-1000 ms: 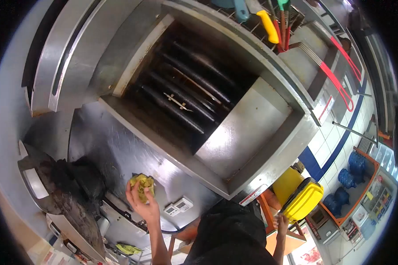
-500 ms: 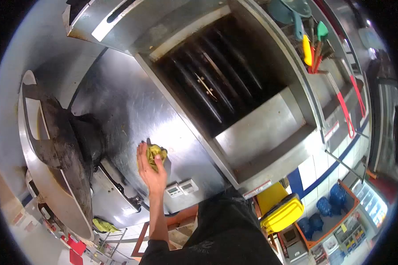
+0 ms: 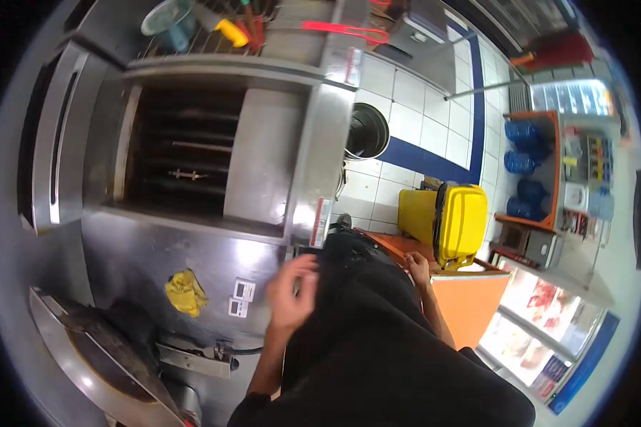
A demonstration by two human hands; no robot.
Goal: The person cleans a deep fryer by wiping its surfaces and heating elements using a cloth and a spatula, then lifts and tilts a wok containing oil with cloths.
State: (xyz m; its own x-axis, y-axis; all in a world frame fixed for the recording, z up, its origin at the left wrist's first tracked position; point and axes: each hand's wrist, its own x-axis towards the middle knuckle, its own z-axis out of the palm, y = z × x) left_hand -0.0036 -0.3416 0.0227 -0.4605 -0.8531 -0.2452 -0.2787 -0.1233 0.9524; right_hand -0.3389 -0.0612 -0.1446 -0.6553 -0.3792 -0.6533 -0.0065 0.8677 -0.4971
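Note:
My left hand [image 3: 292, 293] is raised beside the steel counter [image 3: 132, 252], slightly blurred. Its fingers are loosely bent, the thumb stands apart, and nothing is in it. On my other side, my right hand [image 3: 417, 269] hangs near an orange cabinet [image 3: 466, 302], small in view, with loosely curled fingers and nothing visible between them. A crumpled yellow cloth [image 3: 185, 292] lies on the counter, apart from both hands. Two small white timers, an upper one [image 3: 244, 290] and a lower one [image 3: 238, 307], sit between the cloth and my left hand.
Beyond the counter is a steel basin [image 3: 267, 156] with dark bars. Red-handled utensils [image 3: 345, 30] lie above it. A black bucket [image 3: 367, 132] and a yellow bin [image 3: 463, 226] stand on the tiled floor. Blue water bottles [image 3: 523, 160] fill an orange rack.
The view has turned and moved to the right. My left hand was on the yellow cloth; it has let go and come away toward my body. My right hand has come into view.

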